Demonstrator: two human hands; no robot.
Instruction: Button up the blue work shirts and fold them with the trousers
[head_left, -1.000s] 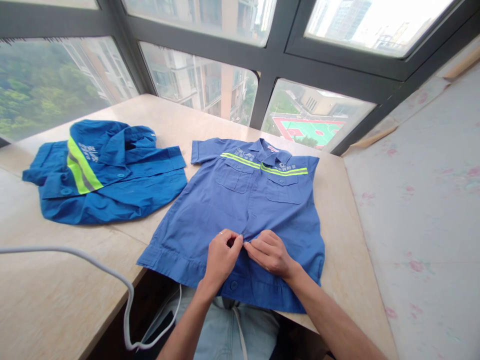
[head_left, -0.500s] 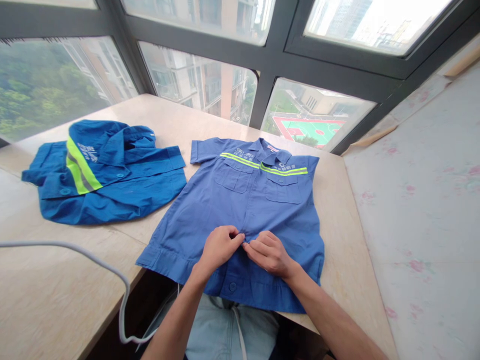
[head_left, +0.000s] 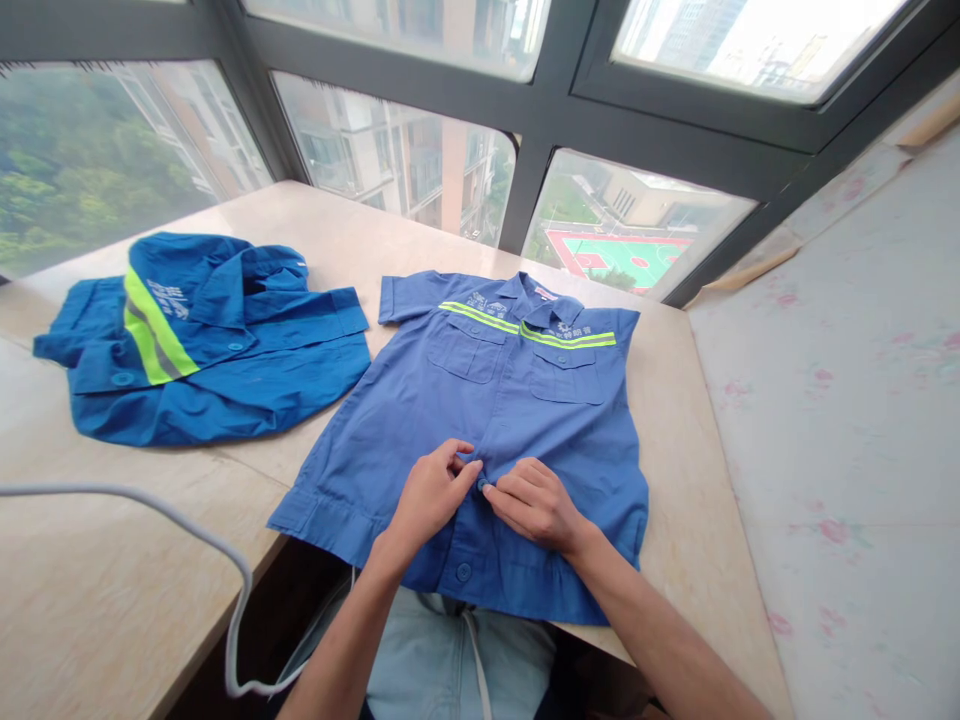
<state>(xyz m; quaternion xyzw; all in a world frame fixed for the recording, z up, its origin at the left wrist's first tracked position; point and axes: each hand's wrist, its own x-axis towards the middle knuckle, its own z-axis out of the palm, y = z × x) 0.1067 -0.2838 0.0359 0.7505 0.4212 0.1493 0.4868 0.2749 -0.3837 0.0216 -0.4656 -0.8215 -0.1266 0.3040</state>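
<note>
A blue short-sleeved work shirt (head_left: 480, 400) lies front up before me, with a yellow-green reflective stripe across the chest. On its lower front placket, my right hand (head_left: 536, 503) pinches a small button (head_left: 482, 484) between thumb and forefinger. Just left of it is my left hand (head_left: 435, 492), its thumb tip close by the button and its forefinger lifted apart from the thumb. Whether the left thumb touches the cloth, I cannot tell. Nearer to me, on the hem, sits a larger lower button (head_left: 463, 572).
A second, brighter blue work shirt (head_left: 210, 350) lies folded over on the left of the beige tabletop (head_left: 135, 580). A white cable (head_left: 187, 530) curves over the front edge. Windows (head_left: 397, 150) stand behind, and a floral wall (head_left: 840, 440) closes the right side.
My left thumb and forefinger have parted from their pinch, and the left hand has shifted slightly left. The button now shows at my right fingertips. My right hand stays nearly in place.
</note>
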